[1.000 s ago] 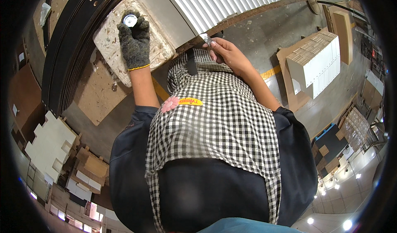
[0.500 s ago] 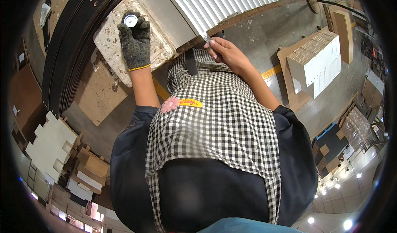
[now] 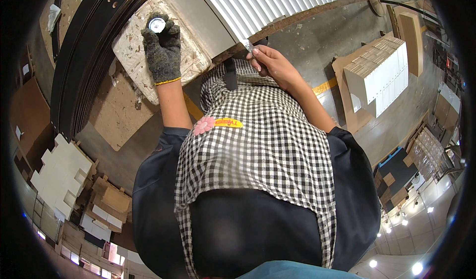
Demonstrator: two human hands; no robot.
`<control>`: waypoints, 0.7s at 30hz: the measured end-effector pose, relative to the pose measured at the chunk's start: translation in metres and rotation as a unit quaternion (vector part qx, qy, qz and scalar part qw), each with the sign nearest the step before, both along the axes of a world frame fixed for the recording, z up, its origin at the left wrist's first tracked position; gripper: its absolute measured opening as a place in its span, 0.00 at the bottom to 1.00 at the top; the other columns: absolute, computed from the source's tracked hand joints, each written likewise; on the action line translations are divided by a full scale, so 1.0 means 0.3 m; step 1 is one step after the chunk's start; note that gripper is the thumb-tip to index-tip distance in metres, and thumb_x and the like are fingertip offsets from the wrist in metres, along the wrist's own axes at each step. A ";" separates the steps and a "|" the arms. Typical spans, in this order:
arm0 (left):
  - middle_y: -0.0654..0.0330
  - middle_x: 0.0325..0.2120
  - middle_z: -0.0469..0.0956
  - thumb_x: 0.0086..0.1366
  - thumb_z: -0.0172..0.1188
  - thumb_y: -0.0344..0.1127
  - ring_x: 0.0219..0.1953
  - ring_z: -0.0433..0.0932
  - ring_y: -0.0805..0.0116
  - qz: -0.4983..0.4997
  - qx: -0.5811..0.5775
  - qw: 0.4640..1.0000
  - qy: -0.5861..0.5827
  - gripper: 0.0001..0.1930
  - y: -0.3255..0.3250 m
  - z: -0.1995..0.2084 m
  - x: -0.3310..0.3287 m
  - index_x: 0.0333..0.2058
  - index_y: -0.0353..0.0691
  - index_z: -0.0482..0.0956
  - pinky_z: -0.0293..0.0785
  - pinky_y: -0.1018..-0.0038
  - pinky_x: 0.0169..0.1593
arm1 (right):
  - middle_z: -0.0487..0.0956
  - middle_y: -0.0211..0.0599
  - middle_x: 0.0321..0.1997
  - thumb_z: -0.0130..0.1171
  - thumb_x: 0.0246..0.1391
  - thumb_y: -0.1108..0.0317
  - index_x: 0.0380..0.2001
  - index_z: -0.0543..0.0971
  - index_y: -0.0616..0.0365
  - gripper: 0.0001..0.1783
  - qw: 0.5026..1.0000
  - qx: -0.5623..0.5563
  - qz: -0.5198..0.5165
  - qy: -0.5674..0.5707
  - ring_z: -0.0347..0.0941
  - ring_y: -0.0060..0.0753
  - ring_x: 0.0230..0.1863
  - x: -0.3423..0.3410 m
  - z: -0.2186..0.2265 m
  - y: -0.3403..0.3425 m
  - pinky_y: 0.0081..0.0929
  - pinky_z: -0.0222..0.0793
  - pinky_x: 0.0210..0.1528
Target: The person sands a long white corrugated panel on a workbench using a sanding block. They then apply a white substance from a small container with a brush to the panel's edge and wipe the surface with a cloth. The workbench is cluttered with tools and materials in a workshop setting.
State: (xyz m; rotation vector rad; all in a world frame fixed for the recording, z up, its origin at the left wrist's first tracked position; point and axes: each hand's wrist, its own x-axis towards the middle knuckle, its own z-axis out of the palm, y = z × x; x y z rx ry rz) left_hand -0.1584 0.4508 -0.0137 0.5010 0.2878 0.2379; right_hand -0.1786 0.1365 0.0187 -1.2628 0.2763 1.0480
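Observation:
My left hand (image 3: 162,56), in a dark grey knitted glove with a yellow cuff edge, has its fingers closed around a small round container (image 3: 156,25) with a white and blue top. It is above a paint-spattered, whitish padded block (image 3: 191,56). Bare, my right hand (image 3: 270,63) pinches a small flat metal blade (image 3: 247,45), like a scraper, between thumb and fingers. The blade's tip is at the near corner of a row of white ribbed strips or panel edges (image 3: 248,9); whether it touches them I cannot tell.
Curved black panels (image 3: 84,56) stand stacked at the left. A plain grey panel (image 3: 201,16) lies beside the white row. On the right, a stack of white boards (image 3: 379,76) rests on cardboard. Cut white boards (image 3: 62,175) lie at lower left.
My right hand and the blade have shifted very slightly toward me. My left hand and the round container stay practically in place.

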 end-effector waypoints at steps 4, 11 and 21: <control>0.53 0.47 0.83 0.60 0.73 0.47 0.43 0.80 0.60 -0.005 -0.010 1.000 -0.009 0.29 0.001 -0.005 0.004 0.55 0.35 0.79 0.81 0.65 0.46 | 0.73 0.24 0.31 0.43 0.78 0.58 0.51 0.78 0.60 0.19 0.990 -0.054 0.027 -0.129 0.64 0.17 0.29 -0.025 -0.039 -0.023 0.20 0.62 0.34; 0.54 0.47 0.84 0.59 0.73 0.47 0.43 0.80 0.60 0.010 -0.014 1.000 0.006 0.29 -0.003 -0.002 -0.004 0.54 0.35 0.80 0.80 0.65 0.47 | 0.78 0.47 0.40 0.51 0.73 0.58 0.52 0.78 0.60 0.17 0.901 -0.220 0.082 -0.364 0.76 0.53 0.46 -0.050 0.019 0.007 0.47 0.71 0.50; 0.54 0.48 0.83 0.61 0.72 0.46 0.44 0.80 0.59 -0.013 -0.017 1.000 -0.009 0.29 0.006 -0.008 0.000 0.55 0.35 0.79 0.80 0.64 0.48 | 0.77 0.49 0.41 0.49 0.73 0.60 0.52 0.78 0.60 0.17 0.892 -0.245 0.087 -0.369 0.75 0.55 0.47 -0.044 0.046 0.018 0.47 0.71 0.50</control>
